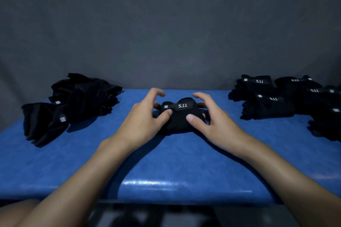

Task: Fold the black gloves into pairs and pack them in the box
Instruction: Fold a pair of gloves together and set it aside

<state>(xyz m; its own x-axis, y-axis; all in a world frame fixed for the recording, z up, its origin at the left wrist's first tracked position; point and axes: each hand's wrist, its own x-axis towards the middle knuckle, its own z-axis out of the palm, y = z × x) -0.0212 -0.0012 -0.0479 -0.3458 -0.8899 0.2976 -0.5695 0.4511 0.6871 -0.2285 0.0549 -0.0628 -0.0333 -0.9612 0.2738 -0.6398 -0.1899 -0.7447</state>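
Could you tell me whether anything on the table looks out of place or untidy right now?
Nothing looks damaged. The loose gloves at left lie in a jumbled heap, unlike the neat folded pairs at right. No box is visible.

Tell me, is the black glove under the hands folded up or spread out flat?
Folded up. The black fabric glove bundle sits as a compact lump on the blue table cover, its 5.11 strap on top, no fingers spread out.
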